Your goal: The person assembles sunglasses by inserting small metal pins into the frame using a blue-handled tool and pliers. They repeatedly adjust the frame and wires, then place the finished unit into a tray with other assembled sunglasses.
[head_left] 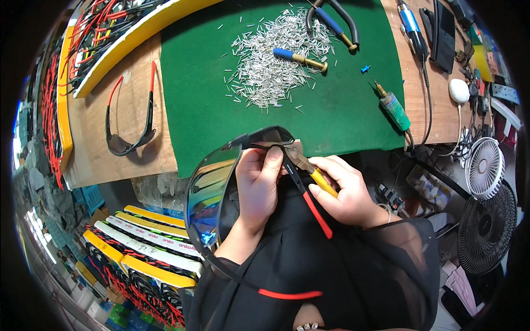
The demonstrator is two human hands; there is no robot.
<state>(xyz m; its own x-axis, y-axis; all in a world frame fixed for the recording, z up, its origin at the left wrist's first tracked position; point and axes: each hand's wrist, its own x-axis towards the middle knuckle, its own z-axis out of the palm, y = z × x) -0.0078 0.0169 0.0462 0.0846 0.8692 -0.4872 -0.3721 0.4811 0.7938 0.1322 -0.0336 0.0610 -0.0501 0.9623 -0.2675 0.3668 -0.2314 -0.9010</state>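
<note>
My left hand (256,179) grips a pair of sunglasses (207,190) near one hinge, thumb pressed on the black frame. They have a large mirrored lens and black temples with red tips, both reaching toward my body. In my right hand (345,190) are pliers (323,179) with yellow handles, fingers closed round them. The plier jaws meet the frame at the hinge beside my left thumb; exactly what they bite on is hidden. Beyond my hands, a heap of small silver pins (265,69) covers part of the green mat (204,88).
A blue-handled brass-ended tool (298,59) lies on the pins, with black-handled pliers (353,25) behind. At right are a green-wrapped needle-tipped tool (393,112) and a white fan (486,167). Other sunglasses (131,144) rest on the wood at left, near a yellow-edged box (124,41); stacked trays (149,243) stand below.
</note>
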